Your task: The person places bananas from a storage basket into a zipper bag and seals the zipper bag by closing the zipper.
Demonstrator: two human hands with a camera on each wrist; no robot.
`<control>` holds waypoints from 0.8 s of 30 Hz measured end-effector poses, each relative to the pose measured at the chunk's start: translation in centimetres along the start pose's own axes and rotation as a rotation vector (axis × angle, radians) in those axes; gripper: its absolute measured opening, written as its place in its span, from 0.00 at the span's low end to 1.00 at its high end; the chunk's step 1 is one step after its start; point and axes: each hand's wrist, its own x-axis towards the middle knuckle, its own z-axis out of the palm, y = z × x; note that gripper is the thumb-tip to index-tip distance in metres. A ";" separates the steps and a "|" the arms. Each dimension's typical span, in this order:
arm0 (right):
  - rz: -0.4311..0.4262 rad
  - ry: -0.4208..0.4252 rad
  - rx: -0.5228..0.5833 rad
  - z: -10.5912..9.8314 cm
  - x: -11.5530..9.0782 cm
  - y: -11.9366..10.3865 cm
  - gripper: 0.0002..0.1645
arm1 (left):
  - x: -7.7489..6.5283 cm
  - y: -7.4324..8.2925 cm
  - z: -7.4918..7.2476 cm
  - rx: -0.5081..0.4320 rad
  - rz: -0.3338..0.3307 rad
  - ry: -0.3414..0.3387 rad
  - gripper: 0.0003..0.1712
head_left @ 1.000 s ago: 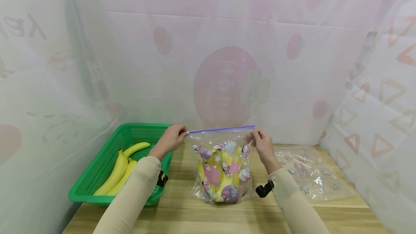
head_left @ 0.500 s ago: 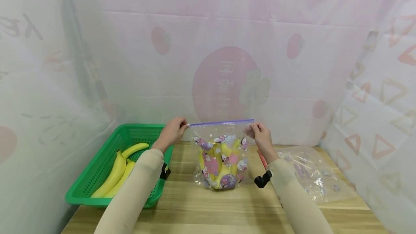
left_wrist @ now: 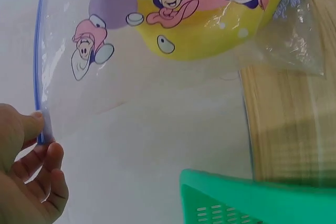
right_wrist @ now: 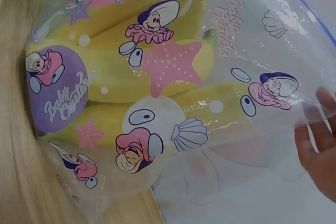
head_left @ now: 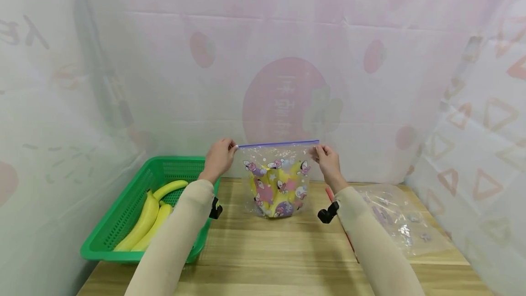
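A clear zip bag (head_left: pixel 276 184) printed with cartoon figures hangs upright between both hands, its blue-purple zip (head_left: pixel 283 143) along the top. Yellow bananas (right_wrist: pixel 173 98) show inside through the plastic. My left hand (head_left: pixel 219 161) pinches the zip's left end between thumb and fingers; in the left wrist view that hand (left_wrist: pixel 31 166) is at the lower left. The bag's top right corner is held by my right hand (head_left: pixel 329 163), whose fingers are partly behind the plastic in the right wrist view. The zip looks closed along its length, though the far corner is unclear.
A green basket (head_left: pixel 111 256) with several bananas (head_left: pixel 144 218) stands left, partly behind the left sleeve. Another clear printed bag (head_left: pixel 404 218) lies flat at the right. A thin red strip (head_left: pixel 349 241) runs beside the right sleeve. A printed white sheet (head_left: pixel 205 104) hangs behind the wooden table (head_left: pixel 255 259).
Both hands have lifted the zip bag and moved it away towards the back sheet. The red strip beside the right sleeve has come into view.
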 end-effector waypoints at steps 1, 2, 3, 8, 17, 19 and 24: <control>0.013 0.007 -0.002 0.0 0.1 0.0 0.21 | 0.0 0.0 0.2 -0.007 -0.011 0.011 0.08; 0.030 0.013 -0.006 0.1 0.2 0.0 0.21 | 0.0 0.1 0.4 -0.014 -0.021 0.021 0.08; 0.048 0.013 -0.011 0.2 0.2 0.1 0.21 | 0.0 0.1 0.7 -0.023 -0.034 0.026 0.08; 0.100 -0.020 -0.008 0.5 0.4 0.4 0.21 | 0.2 -0.1 1.6 -0.085 -0.103 0.030 0.08; 0.139 -0.189 -0.072 0.8 0.6 0.6 0.34 | 0.5 -0.6 2.7 -0.226 -0.173 -0.039 0.15; 0.153 -0.216 -0.072 0.5 0.6 0.7 0.36 | 0.3 -0.6 2.9 -0.255 -0.172 -0.082 0.18; 0.192 -0.255 -0.101 -0.7 0.5 1.1 0.35 | 0.0 -0.5 3.1 -0.259 -0.133 -0.151 0.18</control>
